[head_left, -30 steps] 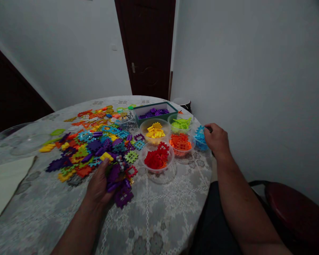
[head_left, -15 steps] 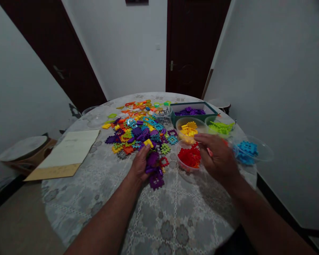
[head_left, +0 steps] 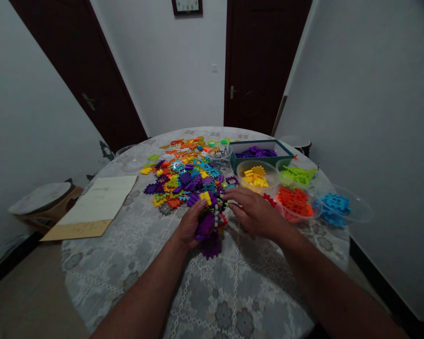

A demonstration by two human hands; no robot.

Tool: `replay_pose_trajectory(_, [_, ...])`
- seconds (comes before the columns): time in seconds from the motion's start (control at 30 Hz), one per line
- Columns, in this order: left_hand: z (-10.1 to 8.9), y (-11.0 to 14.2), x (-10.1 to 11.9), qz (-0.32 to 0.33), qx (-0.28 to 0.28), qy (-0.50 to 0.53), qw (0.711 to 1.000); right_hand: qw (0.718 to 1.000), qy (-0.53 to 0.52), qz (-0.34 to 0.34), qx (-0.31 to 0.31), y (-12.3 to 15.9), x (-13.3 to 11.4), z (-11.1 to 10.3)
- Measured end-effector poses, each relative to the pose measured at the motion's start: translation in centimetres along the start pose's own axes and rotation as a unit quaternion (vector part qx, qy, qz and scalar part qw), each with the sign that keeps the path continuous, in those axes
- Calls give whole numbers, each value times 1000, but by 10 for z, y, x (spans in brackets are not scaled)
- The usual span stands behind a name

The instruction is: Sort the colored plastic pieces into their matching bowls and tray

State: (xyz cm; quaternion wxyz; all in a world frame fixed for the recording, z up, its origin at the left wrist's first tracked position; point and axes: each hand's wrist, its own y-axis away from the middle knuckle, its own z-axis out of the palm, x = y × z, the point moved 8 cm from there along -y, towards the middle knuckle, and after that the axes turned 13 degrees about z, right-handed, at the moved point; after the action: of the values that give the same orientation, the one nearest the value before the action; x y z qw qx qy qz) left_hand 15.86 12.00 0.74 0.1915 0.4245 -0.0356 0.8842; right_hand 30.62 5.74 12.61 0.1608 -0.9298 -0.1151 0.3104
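The left hand (head_left: pixel 194 225) curls inward on its side; the right hand (head_left: pixel 256 214), palm-down, reaches just beside it.

Two hands (head_left: pixel 256 214), five clear plastic bowls (head_left: pixel 256 176), one teal box (head_left: pixel 261 153).

Lighting: dim and soft, with the white walls (head_left: pixel 367 141) turning grey and darkening toward the upper corners. Shadows: faint ones are falling beneath the right hand (head_left: pixel 257 214) onto the desk (head_left: pixel 102 278). Distortion: wide-angle bowing is stretching the doors (head_left: pixel 261 56) and forearms (head_left: pixel 141 301) near the frame edges. Glare: a small glint is showing on a blue plastic piece (head_left: pixel 178 166).
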Motion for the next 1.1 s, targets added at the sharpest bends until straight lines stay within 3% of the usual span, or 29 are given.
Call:
replay_pose_trajectory(0.2, [2,5,-1,-22,8,9,1000,999,-6,22,-37,1,1,13])
replay_pose_trajectory(0.33, [5,5,2,-19,16,24,999,998,-39,48,-4,0,10,8])
replay_pose_trajectory(0.43, [4,3,4,-20,29,37,999,989,-88,114,26,-1,26,2])
replay_pose_trajectory(0.63, [-4,0,5,-14,62,44,997,927,-270,254,54,3,67,-15])
replay_pose_trajectory(0.73, [-6,-1,6,-15,69,39,997,893,-346,283,52,7,79,-23])
replay_pose_trajectory(0.83, [-5,-2,8,-12,61,31,998,877,-371,302,49,10,87,-27])
replay_pose_trajectory(0.97, [-3,-3,9,-20,58,25,998,877,-374,300,33,10,91,-26])
replay_pose_trajectory(1.1, [-4,-4,12,-12,76,11,997,900,-328,287,-10,11,92,-29])
